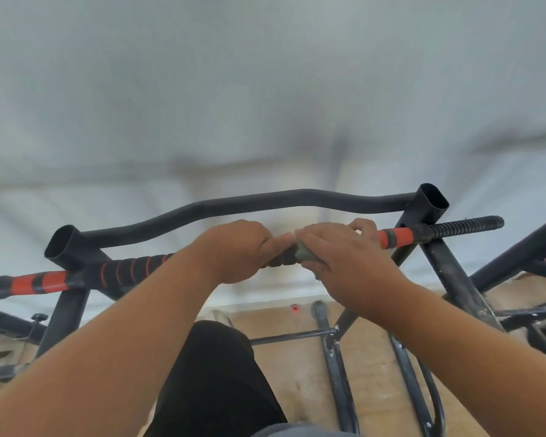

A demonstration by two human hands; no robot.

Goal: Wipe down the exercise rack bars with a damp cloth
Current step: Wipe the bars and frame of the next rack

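Hands meeting at the middle of the grip bar (130, 272), high on the black rack (454, 279). Left hand (240, 250) curled round the bar's dark foam, apparently steadying the frame against the push of the wipe. Right hand (344, 253) closed over the cloth (304, 253), a grey-green wad pressed onto the bar just beside the left thumb, only its edge showing under the fingers. Cloth wrapped rather than laid flat, probably so one pass covers the whole round of the tube. Dampness not readable from this view.

Orange sleeve (394, 237) exposed just to the right of the right hand, ribbed black end (467, 225) beyond it; orange-and-black banding again at the far left end. Curved rear bar (265, 205) running between two open tube ends (434, 200), untouched at this moment. Lower struts (338, 367) and a cross rod near the floor (297, 373), well below the hands, likely still to be done. Pale wall (265, 89) behind, blurred.

No brand, label or writing legible anywhere on the rack or cloth. Small red spot on the floor by the wall, too small to identify.
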